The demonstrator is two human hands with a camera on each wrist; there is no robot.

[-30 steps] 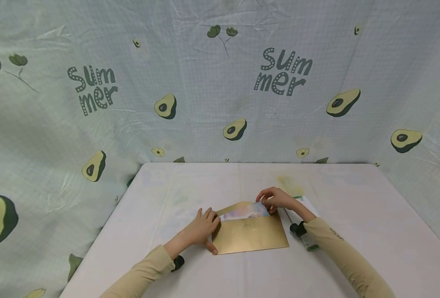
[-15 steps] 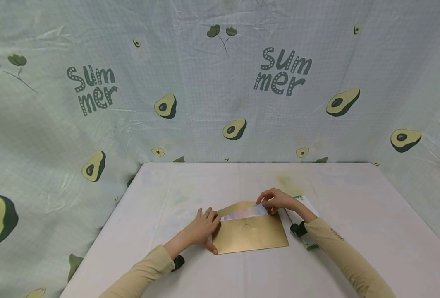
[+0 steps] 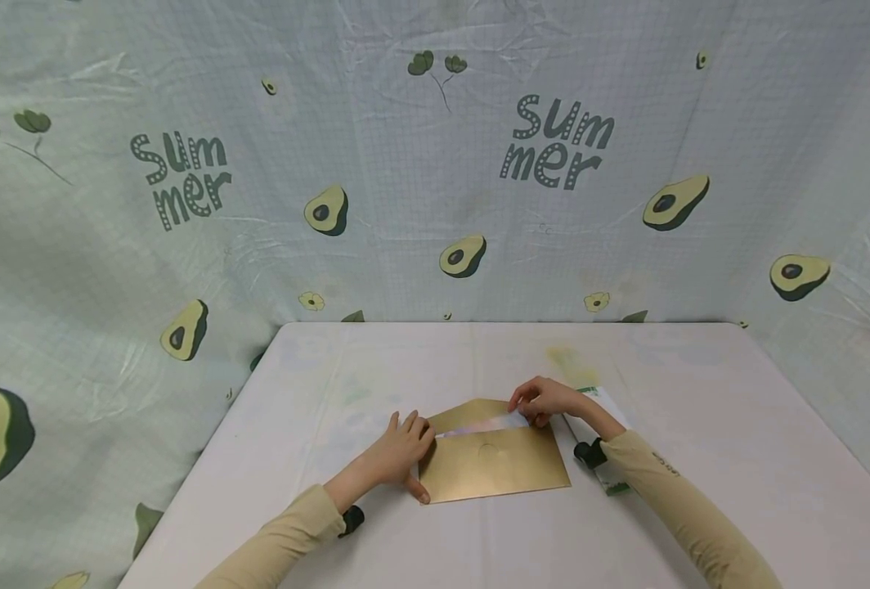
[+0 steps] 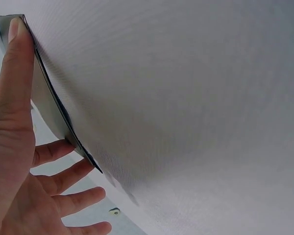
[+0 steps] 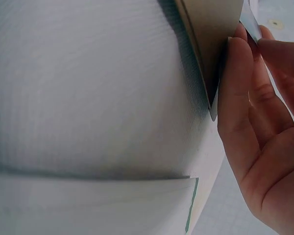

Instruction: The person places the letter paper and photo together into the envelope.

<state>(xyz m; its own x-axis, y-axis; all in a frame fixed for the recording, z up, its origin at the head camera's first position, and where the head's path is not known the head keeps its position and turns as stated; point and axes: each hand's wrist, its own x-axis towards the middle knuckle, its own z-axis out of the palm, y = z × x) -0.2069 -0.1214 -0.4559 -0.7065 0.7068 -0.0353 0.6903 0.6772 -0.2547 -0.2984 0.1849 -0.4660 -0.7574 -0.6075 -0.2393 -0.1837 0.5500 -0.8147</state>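
Observation:
A gold envelope [image 3: 495, 466] lies on the table with its pointed flap [image 3: 464, 414] unfolded toward the far side. Just a thin strip of a pastel-coloured card [image 3: 482, 426] shows above the envelope's pocket; the rest is hidden inside. My right hand [image 3: 541, 399] pinches this card at its right end, by the envelope's upper right corner. At the left edge, my left hand [image 3: 401, 454] rests with spread, straight fingers. In the left wrist view, its thumb [image 4: 17, 68] presses one corner of the envelope and two fingers touch farther along the edge.
Beneath the right forearm lies a white, green-edged flat item [image 3: 615, 483], partly covered by the sleeve. The white table [image 3: 376, 360] meets a hanging sheet [image 3: 398, 262] printed with avocados. A dark wrist camera [image 3: 589, 452] sits on the right wrist, another camera [image 3: 352, 519] on the left.
The card has slid down into the envelope, so a much narrower strip shows. My right hand has moved slightly down toward the pocket with it; the left hand has stayed in place.

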